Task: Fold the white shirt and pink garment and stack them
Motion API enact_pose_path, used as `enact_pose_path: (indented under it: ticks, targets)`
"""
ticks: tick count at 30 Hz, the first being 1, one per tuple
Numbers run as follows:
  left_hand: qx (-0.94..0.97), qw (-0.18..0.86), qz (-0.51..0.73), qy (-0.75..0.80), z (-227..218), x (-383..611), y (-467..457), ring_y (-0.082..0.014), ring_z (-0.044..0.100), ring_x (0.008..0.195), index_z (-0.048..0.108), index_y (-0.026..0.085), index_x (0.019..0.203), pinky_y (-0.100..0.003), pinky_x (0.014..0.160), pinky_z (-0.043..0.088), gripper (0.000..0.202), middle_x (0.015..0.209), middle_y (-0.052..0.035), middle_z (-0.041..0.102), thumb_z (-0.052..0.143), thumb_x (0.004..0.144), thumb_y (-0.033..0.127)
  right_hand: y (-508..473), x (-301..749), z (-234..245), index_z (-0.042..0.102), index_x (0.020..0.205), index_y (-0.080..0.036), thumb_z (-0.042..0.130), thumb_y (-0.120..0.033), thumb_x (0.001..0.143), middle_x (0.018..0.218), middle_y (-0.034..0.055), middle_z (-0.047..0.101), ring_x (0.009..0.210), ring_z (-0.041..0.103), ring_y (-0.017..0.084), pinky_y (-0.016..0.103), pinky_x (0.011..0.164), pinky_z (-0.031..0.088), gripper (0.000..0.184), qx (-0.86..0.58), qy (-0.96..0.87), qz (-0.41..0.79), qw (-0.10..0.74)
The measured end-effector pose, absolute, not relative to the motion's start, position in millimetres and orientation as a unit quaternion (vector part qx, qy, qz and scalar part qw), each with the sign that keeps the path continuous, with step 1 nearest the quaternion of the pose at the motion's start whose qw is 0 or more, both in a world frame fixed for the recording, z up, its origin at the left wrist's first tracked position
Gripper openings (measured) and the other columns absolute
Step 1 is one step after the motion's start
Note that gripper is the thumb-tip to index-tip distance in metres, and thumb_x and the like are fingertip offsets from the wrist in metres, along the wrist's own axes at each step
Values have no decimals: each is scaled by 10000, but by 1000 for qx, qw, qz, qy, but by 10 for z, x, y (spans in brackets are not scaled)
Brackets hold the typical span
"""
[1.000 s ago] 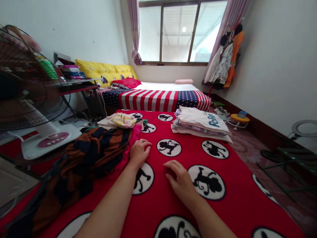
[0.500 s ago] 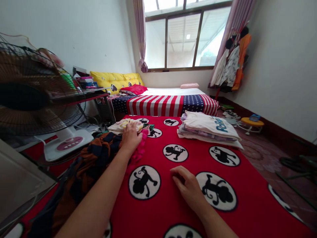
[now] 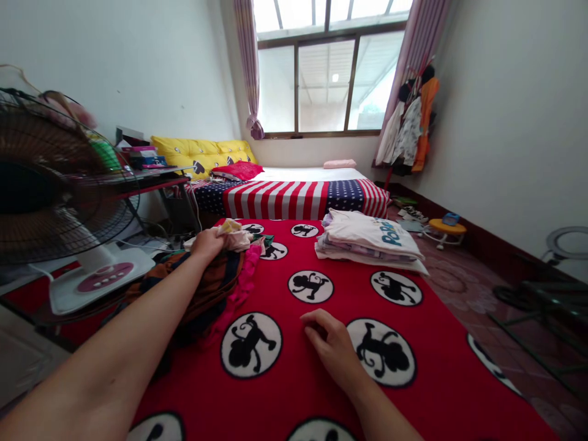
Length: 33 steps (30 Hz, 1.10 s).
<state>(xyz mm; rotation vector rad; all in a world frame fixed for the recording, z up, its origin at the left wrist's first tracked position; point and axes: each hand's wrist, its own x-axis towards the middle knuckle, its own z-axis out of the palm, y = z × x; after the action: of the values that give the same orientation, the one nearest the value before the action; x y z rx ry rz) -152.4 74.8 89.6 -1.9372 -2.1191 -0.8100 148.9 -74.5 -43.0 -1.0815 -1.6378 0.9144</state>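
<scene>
My left hand [image 3: 207, 244] is closed on a cream garment [image 3: 236, 236] with a yellow patch, on top of the clothes pile at the left; its fingertips are partly hidden. Just beneath lies a brown and dark blue striped garment [image 3: 215, 282], with a bright pink ruffled piece [image 3: 243, 282] along its right side. My right hand [image 3: 328, 340] rests on the red blanket [image 3: 294, 361] printed with black monkeys in white circles. Its fingers are loosely bent, thumb apart, holding nothing. Farther off at the right sits a stack of folded clothes, a white printed shirt [image 3: 362, 229] on top.
A standing fan [image 3: 94, 269] is close on the left, beside a small desk [image 3: 156, 174]. Beyond the blanket is a bed with a flag-patterned cover [image 3: 280, 197]. A yellow-topped stool [image 3: 445, 226] and a dark metal frame [image 3: 546, 312] stand on the floor at right.
My left hand has moved left and closed on the cream garment, which is now bunched up. The striped garment has shifted too. My right hand keeps its pose while the view has turned slightly right.
</scene>
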Motion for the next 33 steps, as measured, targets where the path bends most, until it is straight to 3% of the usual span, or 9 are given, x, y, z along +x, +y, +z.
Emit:
enact_pose_path:
  ticks: [2,5,8,12,16,19,25,29,33]
  targets:
    - [-618,119,-299,-717,1193,-1366,671,-254,615,908,653,73,1027,-327,789,436,356,864,-74,674,422,931,327,-743,1479,-440,668,931,-196,562,-238,837,898,43,675,835,617,183,290,761,468,148,-439,-640,395,491]
    - [-644,155,-344,-666,1570,-928,361,-249,620,891,659,146,1062,-328,771,443,387,901,-68,675,400,936,405,-715,1496,-459,609,1099,-197,583,-400,840,1025,77,673,894,635,208,293,717,495,329,-434,-545,449,561]
    - [-816,-4,-284,-504,1618,-419,-146,-166,598,696,685,211,1062,-285,682,460,386,825,-19,690,545,853,504,-650,1626,-462,524,1200,-231,515,-552,849,1171,88,625,895,646,207,277,616,505,475,-412,-395,494,656]
    - [-890,-181,-198,-370,1073,-44,-647,-199,621,969,661,292,1159,-296,873,468,379,1089,-21,679,564,853,493,-531,1970,-443,574,1083,-230,481,-640,817,1124,72,644,920,649,206,284,636,529,497,-379,-234,521,728]
    - [-854,-110,-187,-472,285,-83,-622,-299,471,1248,575,251,1281,-423,1049,364,556,1362,-111,514,659,776,468,-448,2195,-441,619,974,-217,691,-510,697,1002,50,681,858,656,196,260,595,517,409,-388,-215,549,709]
    - [-840,-77,-173,-508,-94,-183,-493,-321,415,1298,521,269,1330,-490,1039,355,593,1417,-118,456,642,788,478,-451,2166,-458,634,951,-206,723,-481,688,932,39,687,797,645,182,263,611,508,391,-407,-286,542,677]
    - [-840,-62,-211,-496,-193,-196,-488,-303,469,1244,631,266,1164,-467,995,388,422,1338,-82,544,663,788,456,-524,2021,-479,666,997,-173,672,-451,751,942,71,693,862,619,213,340,787,492,371,-479,-519,430,562]
    - [-863,-30,-205,-461,-64,-52,-633,-246,584,1021,690,212,924,-392,921,428,130,1027,-68,686,600,853,275,-537,2009,-483,645,1141,-184,714,-383,694,1094,87,675,987,603,251,400,907,457,494,-512,-591,352,515]
    - [-892,-31,-167,-419,150,122,-876,-221,598,869,677,205,819,-329,774,451,100,860,-51,673,588,842,243,-524,1995,-507,680,1068,-189,721,-386,682,1015,69,700,952,618,256,382,875,465,435,-509,-596,359,507]
